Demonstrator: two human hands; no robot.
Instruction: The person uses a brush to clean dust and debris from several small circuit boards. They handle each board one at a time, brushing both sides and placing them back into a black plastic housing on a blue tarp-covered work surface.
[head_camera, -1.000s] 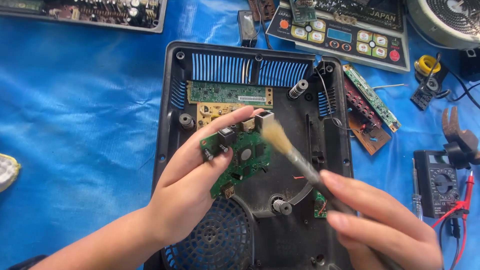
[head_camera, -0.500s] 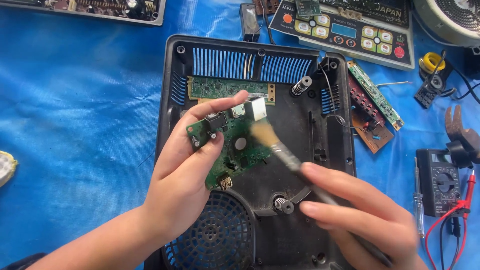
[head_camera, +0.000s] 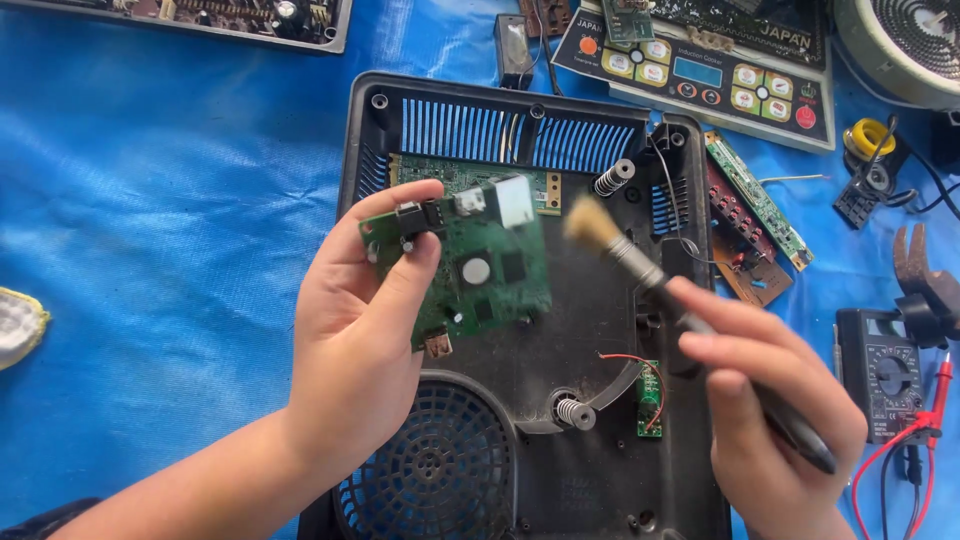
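left hand (head_camera: 350, 340) clamped on green board (head_camera: 475, 265), mid-frame over the black casing (head_camera: 600, 330) | right hand (head_camera: 770, 400) gripping brush (head_camera: 640, 265), bristles just right of board, not touching | multimeter (head_camera: 885, 375) far right on blue tarp (head_camera: 150, 250)

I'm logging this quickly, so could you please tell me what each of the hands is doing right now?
Left hand: closed on the green circuit board.
Right hand: closed on the brush handle.

One head-worn camera looks steeply down, close over the black housing (head_camera: 600, 330).
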